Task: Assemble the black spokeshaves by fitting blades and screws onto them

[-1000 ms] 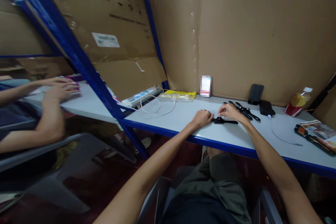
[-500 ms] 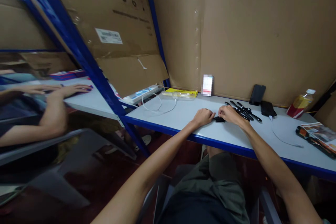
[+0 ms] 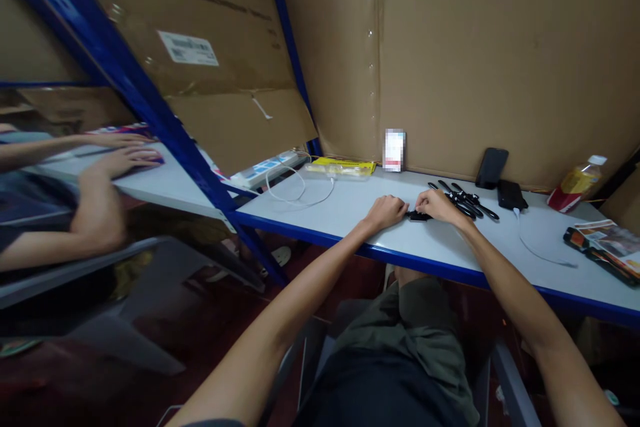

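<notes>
A small black piece (image 3: 419, 216) lies on the grey tabletop between my two hands, its kind too small to make out. On its left side my left hand (image 3: 387, 212) rests with curled fingers closed at one end of it. From the right, my right hand (image 3: 436, 204) pinches down onto it with thumb and forefinger together. Just beyond the right hand is a loose pile of several slim black pieces with rounded handle-like ends (image 3: 470, 201). My fingers partly cover the black piece.
A phone with a lit screen (image 3: 395, 150) leans on the cardboard wall. Rightward are a dark phone (image 3: 492, 167), a black power bank (image 3: 512, 195) with a white cable, a bottle (image 3: 575, 185) and a black-orange case (image 3: 603, 255). A power strip (image 3: 267, 169) lies left; a co-worker's hands (image 3: 125, 155) are beyond the blue post.
The view has tipped down slightly, so the table sits higher in the picture. Both my hands stay at the black piece, with only slight finger movement. The co-worker's hands have shifted a little.
</notes>
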### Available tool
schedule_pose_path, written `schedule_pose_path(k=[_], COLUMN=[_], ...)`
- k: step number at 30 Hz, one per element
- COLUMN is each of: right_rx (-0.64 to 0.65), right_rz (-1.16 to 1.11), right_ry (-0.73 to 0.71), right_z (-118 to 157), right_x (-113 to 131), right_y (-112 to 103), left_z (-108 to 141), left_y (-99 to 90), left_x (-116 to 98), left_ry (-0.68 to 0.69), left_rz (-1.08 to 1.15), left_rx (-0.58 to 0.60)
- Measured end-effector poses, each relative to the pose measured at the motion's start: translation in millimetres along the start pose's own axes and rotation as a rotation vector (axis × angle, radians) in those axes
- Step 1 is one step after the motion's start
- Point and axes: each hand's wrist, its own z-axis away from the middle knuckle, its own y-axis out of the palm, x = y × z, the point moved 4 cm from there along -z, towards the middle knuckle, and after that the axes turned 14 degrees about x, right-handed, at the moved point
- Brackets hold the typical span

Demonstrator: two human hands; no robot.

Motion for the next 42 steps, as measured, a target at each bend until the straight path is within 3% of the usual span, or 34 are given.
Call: schedule_pose_path(k=[7, 16, 25, 30, 36, 42], right_rx=[-0.016, 0.000, -0.022, -0.106, -0.015, -0.050], right_rz=[-0.128, 0.383, 0.483, 0.375, 0.108, 0.154], right_ry=[0.087, 0.152, 0.298, 0.260, 0.082, 0.142], right_z=[-3, 4, 10, 12, 2, 3], right_x=[-7, 2, 18, 14, 2, 3], right_y=[2, 11, 18, 4, 1, 4], left_z=[0, -1, 1, 2, 0, -1], left_y=[0.4, -0.2, -1.5, -1.4, 0.3, 1.4], left_x=[0, -1, -2, -2, 0, 1], left_ry=[0.012, 0.022, 0.005, 0.012, 0.002, -0.002], left_rz=[0.005, 0.006, -0.027, -0.018, 0.003, 0.010], left_rx=[-0.010, -0.018, -0.010, -0.010, 0.005, -0.002])
